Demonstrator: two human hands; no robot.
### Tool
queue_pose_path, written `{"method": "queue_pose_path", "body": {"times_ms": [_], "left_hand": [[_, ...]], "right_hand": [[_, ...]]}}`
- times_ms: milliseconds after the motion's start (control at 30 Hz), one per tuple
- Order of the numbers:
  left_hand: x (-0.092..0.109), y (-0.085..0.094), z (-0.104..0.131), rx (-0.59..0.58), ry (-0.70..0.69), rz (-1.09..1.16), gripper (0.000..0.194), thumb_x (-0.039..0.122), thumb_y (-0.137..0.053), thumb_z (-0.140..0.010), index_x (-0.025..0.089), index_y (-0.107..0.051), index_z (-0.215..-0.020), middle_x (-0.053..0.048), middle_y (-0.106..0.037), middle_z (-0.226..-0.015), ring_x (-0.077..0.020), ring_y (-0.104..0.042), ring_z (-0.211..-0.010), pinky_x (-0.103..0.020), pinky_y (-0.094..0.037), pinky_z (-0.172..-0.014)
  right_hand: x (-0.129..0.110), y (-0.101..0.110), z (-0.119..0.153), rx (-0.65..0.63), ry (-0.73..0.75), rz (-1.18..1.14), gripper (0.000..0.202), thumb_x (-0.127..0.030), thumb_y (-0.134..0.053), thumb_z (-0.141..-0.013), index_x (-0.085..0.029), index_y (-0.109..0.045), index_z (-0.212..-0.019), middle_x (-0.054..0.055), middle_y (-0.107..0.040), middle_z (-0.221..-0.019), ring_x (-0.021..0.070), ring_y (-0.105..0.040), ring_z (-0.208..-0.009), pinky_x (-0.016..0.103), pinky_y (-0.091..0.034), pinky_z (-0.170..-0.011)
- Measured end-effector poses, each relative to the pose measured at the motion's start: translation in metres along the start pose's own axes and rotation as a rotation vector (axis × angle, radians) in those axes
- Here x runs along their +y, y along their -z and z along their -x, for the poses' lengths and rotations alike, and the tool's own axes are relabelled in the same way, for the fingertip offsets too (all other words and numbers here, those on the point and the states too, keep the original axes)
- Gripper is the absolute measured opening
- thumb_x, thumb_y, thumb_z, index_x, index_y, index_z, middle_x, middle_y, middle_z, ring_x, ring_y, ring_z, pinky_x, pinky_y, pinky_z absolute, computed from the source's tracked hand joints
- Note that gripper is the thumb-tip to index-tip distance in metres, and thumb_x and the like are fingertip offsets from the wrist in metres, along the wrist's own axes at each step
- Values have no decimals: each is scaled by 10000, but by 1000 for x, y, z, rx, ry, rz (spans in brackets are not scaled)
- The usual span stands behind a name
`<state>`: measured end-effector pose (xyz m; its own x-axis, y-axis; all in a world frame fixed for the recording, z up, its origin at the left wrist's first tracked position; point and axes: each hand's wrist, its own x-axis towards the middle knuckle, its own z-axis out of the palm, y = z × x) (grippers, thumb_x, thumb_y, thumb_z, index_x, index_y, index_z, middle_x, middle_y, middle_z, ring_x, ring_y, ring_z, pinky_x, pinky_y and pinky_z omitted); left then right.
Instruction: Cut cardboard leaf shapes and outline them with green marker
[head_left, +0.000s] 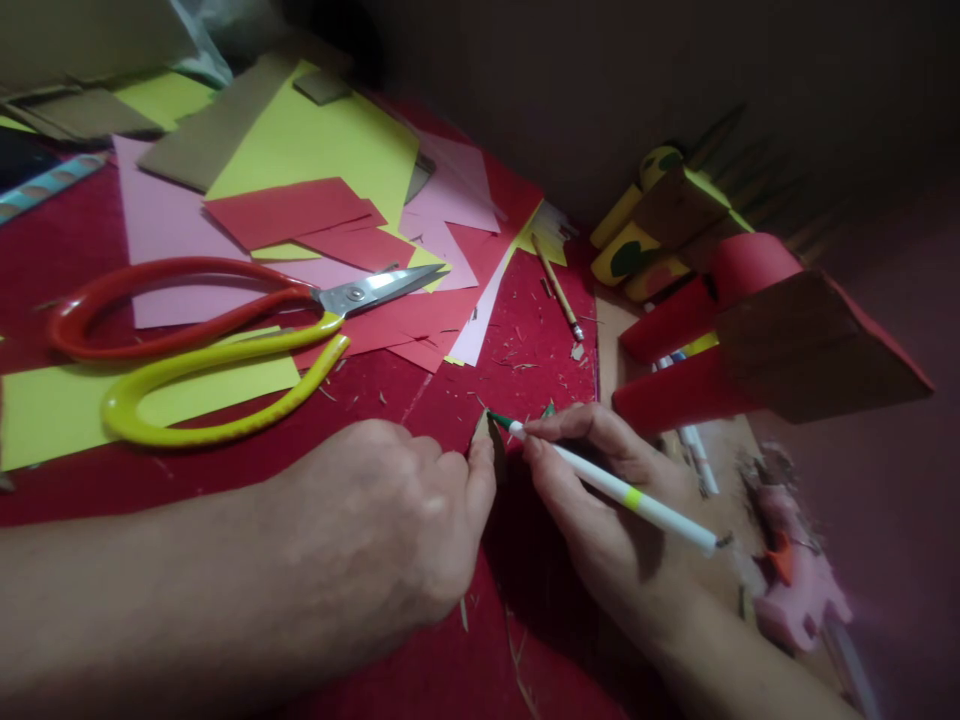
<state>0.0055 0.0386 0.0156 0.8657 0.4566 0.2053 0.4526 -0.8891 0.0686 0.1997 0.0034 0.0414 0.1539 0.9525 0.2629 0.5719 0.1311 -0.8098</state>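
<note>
In my right hand (607, 475) is a white felt-tip marker (600, 478) with a green tip and a yellow-green band. Its tip touches or nearly touches a small pale piece (481, 430) that looks like card. My left hand (420, 500) is closed, pinching that small piece between the fingers; most of it is hidden. A bit of green (549, 410) shows just beyond my right fingertips. To the left of my hands lie large scissors (356, 294) with one red and one yellow handle, blades pointing right.
Yellow (322, 150), red (292, 212) and pink (165, 230) paper sheets overlap on the red cloth (382, 390) with scraps. A pencil (555, 285) lies farther back. At right stand red paper tubes with a cardboard top (817, 340), and a pink glue gun (799, 590).
</note>
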Motion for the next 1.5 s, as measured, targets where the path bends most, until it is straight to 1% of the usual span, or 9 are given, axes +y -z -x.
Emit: {"method": "queue_pose_path", "body": {"times_ms": [100, 267, 467, 733, 867, 1067, 1267, 1433, 1500], "left_hand": [[0, 2, -3, 13, -102, -100, 611, -42, -460, -853, 48, -768, -1372, -149, -851, -855, -268, -770, -648, -350, -563, -505], [2, -2, 0, 70, -122, -149, 604, -59, -443, -839, 41, -793, -1320, -134, -831, -792, -254, -749, -594, -334, -539, -477], [6, -10, 4, 151, -65, -212, 601, -55, -445, -815, 29, -775, -1310, -106, -790, -726, -256, -708, -552, -351, -541, -481], [6, -7, 1, 65, -119, -188, 590, -34, -503, -807, 43, -762, -1331, -105, -819, -777, -236, -723, -584, -320, -553, -482], [7, -13, 4, 173, -40, -178, 593, -34, -510, -807, 60, -776, -1328, -116, -807, -765, -256, -715, -587, -355, -543, -512], [5, -13, 8, 42, -70, -74, 616, -27, -464, -891, 86, -724, -1439, -116, -831, -850, -261, -743, -651, -365, -539, -543], [8, -25, 9, 245, -1, -177, 574, -28, -463, -863, 72, -762, -1343, -96, -789, -755, -255, -687, -582, -387, -514, -537], [5, -15, 4, 149, -95, -158, 551, -38, -464, -856, 21, -763, -1315, -93, -781, -727, -227, -680, -554, -331, -516, -488], [5, -14, 3, 151, -68, -176, 580, -32, -467, -846, 26, -745, -1352, -89, -780, -724, -232, -682, -559, -331, -529, -498]], "right_hand": [[-1, 1, 0, -10, 5, 2, 84, -189, -737, -831, -238, -737, -763, -14, -769, -621, 149, -697, -518, 232, -573, -510], [-1, 1, 1, -16, -17, -10, 82, -189, -735, -824, -235, -733, -755, -13, -765, -612, 149, -692, -509, 228, -563, -498], [1, 2, 2, 7, -8, -9, 88, -174, -721, -797, -241, -729, -742, -23, -757, -604, 144, -685, -498, 224, -541, -489], [2, 2, 3, 19, 14, 19, 111, -149, -714, -775, -247, -716, -722, -40, -729, -576, 132, -662, -469, 207, -517, -468], [3, 1, 2, 42, 33, 4, 107, -161, -720, -798, -239, -718, -725, -32, -733, -581, 128, -654, -475, 207, -511, -473], [-2, 2, 0, -4, -44, -12, 85, -195, -742, -823, -235, -735, -748, -15, -764, -603, 144, -688, -502, 217, -540, -487], [0, 2, 1, -10, -17, -37, 84, -187, -731, -828, -233, -724, -758, -10, -770, -612, 140, -686, -502, 215, -541, -497], [3, 2, 2, 22, -8, -14, 102, -172, -713, -808, -234, -708, -726, -14, -749, -602, 140, -681, -502, 216, -517, -492], [4, 2, 2, 27, 5, -17, 111, -175, -712, -803, -238, -700, -712, -26, -728, -586, 134, -660, -488, 212, -493, -475]]}}
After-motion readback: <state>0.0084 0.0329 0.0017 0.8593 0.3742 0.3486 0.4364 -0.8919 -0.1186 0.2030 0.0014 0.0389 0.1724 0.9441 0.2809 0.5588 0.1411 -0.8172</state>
